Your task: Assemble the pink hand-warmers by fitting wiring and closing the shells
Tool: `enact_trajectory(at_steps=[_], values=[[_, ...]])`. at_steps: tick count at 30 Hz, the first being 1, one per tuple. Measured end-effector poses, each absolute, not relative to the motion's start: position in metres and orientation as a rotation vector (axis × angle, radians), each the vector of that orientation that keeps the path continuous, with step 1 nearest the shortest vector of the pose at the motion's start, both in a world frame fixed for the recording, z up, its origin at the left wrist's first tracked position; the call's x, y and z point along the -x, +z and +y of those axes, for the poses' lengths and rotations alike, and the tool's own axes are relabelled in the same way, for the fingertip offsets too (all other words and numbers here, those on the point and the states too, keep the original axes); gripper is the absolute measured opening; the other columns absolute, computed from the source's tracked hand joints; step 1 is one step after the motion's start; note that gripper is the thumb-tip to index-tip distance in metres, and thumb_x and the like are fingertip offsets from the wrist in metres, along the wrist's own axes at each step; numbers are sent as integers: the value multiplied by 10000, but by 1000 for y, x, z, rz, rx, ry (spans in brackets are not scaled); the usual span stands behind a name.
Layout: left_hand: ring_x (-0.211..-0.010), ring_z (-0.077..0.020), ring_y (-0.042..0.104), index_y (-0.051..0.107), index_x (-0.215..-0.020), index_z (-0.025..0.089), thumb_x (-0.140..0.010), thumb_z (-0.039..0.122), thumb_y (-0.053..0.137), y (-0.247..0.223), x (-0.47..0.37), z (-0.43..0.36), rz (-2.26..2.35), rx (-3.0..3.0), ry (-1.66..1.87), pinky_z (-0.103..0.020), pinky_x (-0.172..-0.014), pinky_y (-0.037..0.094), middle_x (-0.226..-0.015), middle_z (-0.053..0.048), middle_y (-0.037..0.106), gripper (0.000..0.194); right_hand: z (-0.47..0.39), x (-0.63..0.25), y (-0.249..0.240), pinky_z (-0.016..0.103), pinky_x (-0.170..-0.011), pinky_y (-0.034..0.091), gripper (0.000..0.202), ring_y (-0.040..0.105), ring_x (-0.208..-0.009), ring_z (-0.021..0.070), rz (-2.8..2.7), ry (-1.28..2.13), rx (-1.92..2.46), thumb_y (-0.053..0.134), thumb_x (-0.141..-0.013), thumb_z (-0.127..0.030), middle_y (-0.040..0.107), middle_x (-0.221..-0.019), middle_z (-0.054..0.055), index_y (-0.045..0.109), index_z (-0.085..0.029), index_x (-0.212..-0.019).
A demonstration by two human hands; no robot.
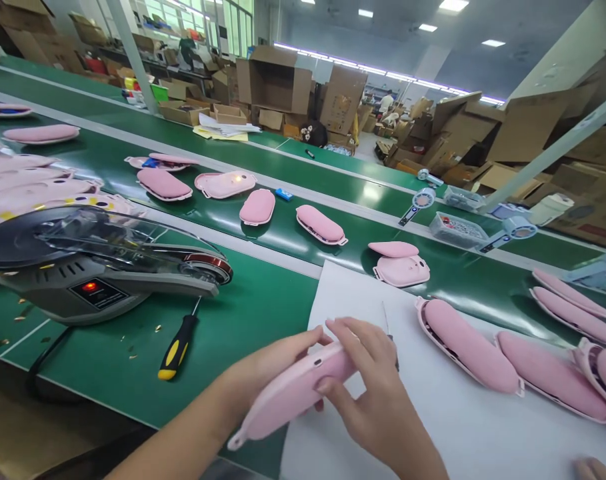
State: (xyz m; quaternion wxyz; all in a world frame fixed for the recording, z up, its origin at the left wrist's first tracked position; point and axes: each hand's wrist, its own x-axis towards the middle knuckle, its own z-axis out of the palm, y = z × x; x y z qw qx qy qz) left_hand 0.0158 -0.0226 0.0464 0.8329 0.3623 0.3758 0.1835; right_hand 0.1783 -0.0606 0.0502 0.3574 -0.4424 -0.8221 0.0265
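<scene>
I hold a pink oval plastic case tilted over the edge of a white sheet. It has a loop at its lower left end and a small dark slot in its side. My left hand is closed around the far side, its fingers mostly hidden behind the case. My right hand grips the upper right end, thumb on the near face and fingers over the top. Just behind my right hand, a thin metal shaft shows, partly covered. Pink cases lie on the sheet to the right.
A tape dispenser and a yellow-black screwdriver stand at left. More pink cases line the green conveyor belt. Light-blue handheld fans and a parts tub sit beyond. Another person's hand appears at lower right.
</scene>
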Motion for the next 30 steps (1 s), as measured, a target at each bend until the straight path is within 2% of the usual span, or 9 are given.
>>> enact_trajectory(at_steps=[3,6,9,11,15,19,24,27,30], values=[[-853,-176,564,666,-932,214,-862,501,478,61,6,-13,987,-1344,343,-282,-767,424,-935,-18,648,350,-65,-190,31,366,-799,384,150,596,-868,196,-2054,46,1239,547,-920,-258,642,-932,23,585,-247,-1066],[-987,-216,561,637,-1061,264,-860,376,526,64,11,-20,1143,-1812,405,-321,-832,435,-1121,-22,632,256,-70,-184,13,365,-789,396,113,580,-891,206,-1841,-114,1357,543,-918,-236,628,-938,46,586,-217,-1021],[-1004,-237,547,625,-1085,221,-934,246,364,44,-2,-40,1337,-2107,663,-385,-852,443,-1100,-70,642,302,-74,-173,5,358,-833,421,144,546,-997,213,-1757,-49,1397,514,-928,-196,614,-1032,77,564,-193,-1063],[-1021,-262,527,608,-1099,181,-917,215,407,25,-14,-51,1454,-2271,900,-420,-864,426,-1089,-99,646,273,-74,-169,3,370,-866,412,194,523,-1029,220,-1814,-22,1374,481,-932,-156,605,-1082,90,563,-186,-1105],[-919,-227,514,625,-1034,188,-850,82,459,2,-30,-52,1518,-2347,1220,-376,-812,385,-1005,-59,678,270,-68,-168,-1,362,-799,397,258,520,-912,210,-1867,-147,1341,456,-927,-102,627,-1045,99,569,-155,-1153],[-807,-196,524,644,-951,188,-846,64,434,7,-36,-39,1525,-2212,1280,-374,-757,357,-900,-30,707,266,-58,-165,-1,362,-757,365,262,524,-840,201,-1811,-187,1365,451,-895,-43,665,-964,77,601,-164,-1072],[-764,-199,526,649,-923,194,-889,110,406,16,-37,-35,1532,-2143,1177,-380,-708,344,-848,-23,695,259,-49,-169,11,357,-712,361,235,506,-765,190,-1829,-39,1431,438,-923,-88,684,-914,30,617,-212,-1012],[-810,-216,536,629,-996,189,-910,150,412,14,-33,-36,1513,-2203,1102,-383,-702,359,-904,-46,682,237,-51,-180,16,365,-766,431,273,554,-887,210,-1959,78,1381,431,-940,-118,674,-1016,50,568,-217,-1154],[-921,-232,542,572,-1120,196,-916,176,432,11,-28,-39,1498,-2265,1085,-404,-774,394,-1028,-69,656,248,-58,-187,17,392,-849,479,357,553,-1049,232,-1981,146,1367,447,-945,-169,639,-1159,82,477,-214,-1298]])
